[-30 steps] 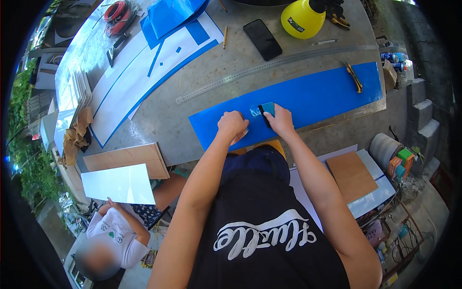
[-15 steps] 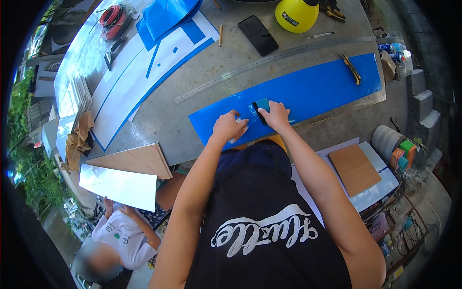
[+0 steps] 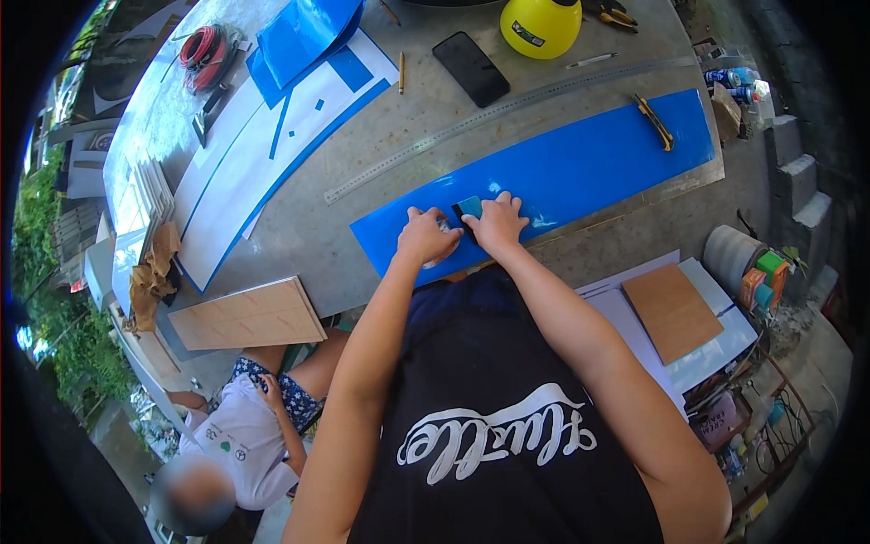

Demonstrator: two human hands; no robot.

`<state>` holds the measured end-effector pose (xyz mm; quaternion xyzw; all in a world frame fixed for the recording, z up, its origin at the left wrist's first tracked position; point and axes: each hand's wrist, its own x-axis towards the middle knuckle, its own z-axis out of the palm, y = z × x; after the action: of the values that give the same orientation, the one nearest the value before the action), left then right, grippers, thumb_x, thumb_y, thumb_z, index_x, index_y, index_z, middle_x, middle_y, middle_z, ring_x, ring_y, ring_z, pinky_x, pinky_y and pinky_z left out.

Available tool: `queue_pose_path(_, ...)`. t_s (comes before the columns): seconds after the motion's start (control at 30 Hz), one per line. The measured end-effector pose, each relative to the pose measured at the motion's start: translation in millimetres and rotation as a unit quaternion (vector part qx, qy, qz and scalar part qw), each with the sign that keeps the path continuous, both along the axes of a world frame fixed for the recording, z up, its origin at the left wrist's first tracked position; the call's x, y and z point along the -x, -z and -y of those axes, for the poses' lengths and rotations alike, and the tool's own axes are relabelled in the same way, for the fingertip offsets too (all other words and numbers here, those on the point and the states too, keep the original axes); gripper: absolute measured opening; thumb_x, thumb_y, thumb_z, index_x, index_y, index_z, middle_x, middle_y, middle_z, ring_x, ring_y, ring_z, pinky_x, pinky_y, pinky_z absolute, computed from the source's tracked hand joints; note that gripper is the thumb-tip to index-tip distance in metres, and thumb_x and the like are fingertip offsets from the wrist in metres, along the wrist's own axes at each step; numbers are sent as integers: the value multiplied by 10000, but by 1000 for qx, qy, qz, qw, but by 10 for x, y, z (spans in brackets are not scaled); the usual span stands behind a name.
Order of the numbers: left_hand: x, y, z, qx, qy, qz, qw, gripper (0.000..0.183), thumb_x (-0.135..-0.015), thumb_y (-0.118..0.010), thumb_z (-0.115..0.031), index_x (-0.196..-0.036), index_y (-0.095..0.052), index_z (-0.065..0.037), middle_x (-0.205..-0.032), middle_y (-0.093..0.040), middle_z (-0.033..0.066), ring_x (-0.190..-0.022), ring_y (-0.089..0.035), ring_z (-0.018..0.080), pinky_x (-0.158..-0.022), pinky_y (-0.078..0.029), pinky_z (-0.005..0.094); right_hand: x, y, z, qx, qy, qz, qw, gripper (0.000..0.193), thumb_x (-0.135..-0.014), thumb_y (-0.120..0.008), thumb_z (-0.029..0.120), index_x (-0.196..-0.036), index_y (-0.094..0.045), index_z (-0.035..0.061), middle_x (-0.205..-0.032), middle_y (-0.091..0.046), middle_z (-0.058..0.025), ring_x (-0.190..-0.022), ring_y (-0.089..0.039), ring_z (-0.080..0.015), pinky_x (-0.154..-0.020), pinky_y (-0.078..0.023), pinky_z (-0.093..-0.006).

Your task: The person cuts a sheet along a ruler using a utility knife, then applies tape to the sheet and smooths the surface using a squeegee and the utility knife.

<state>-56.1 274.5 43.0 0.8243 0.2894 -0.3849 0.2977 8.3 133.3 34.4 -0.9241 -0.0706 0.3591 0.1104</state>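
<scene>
A long blue sheet [image 3: 580,168] lies along the near edge of the table. My right hand [image 3: 497,224] grips a squeegee [image 3: 468,208], light blue with a black edge, against the sheet's left half. Close beside it, my left hand [image 3: 426,238] curls around a small whitish, partly clear thing [image 3: 442,225], mostly hidden by the fingers. On the sheet's right end rests a yellow and black utility knife [image 3: 654,123]. A long metal ruler [image 3: 489,116] runs along the sheet's far side.
Beyond the ruler are a black phone [image 3: 471,69], a pen [image 3: 592,60], a pencil [image 3: 401,72] and a yellow spray bottle [image 3: 541,27]. White panels with blue strips [image 3: 272,159] cover the table's left. A person [image 3: 240,435] sits at lower left near a wooden board [image 3: 249,315].
My right hand and the squeegee have moved left, nearer my left hand. The seated person's white panel has swung left and now shows nearly edge-on, uncovering the wooden board.
</scene>
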Motion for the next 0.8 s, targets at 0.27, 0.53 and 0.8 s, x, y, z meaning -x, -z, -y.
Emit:
queue_pose_path(0.27, 11, 67, -155, 26, 54, -8, 998, 722, -719, -756, -548, -1236, -632, -59, -1185, -630, 218, -1193, -575, 348, -956, -506, 423, -7, -95, -63, -11, 27, -15, 999, 290, -799, -785, 340, -951, -736, 98, -1211, -493, -123, -1192, -446, -345, -904, -409, -604)
queue_pose_path(0.53, 17, 96, -137, 6, 50, -50, 997, 603, -721, -764, -519, -1202, -673, -167, -1191, -625, 233, -1186, -572, 363, -954, -503, 451, 22, -93, -57, -15, 11, -14, 1000, 315, -804, -775, 365, -977, -737, 104, -1213, -482, -127, -1191, -433, -348, -890, -412, -602)
queue_pose_path(0.8, 12, 95, -74, -9, 27, -17, 999, 533, -720, -781, -478, -1093, -709, -105, -1082, -682, 210, -1144, -555, 364, -949, -487, 437, 30, -81, 1, -40, -19, 1, 999, 332, -813, -762, 397, -946, -741, 94, -1205, -485, -131, -1178, -434, -337, -884, -413, -591)
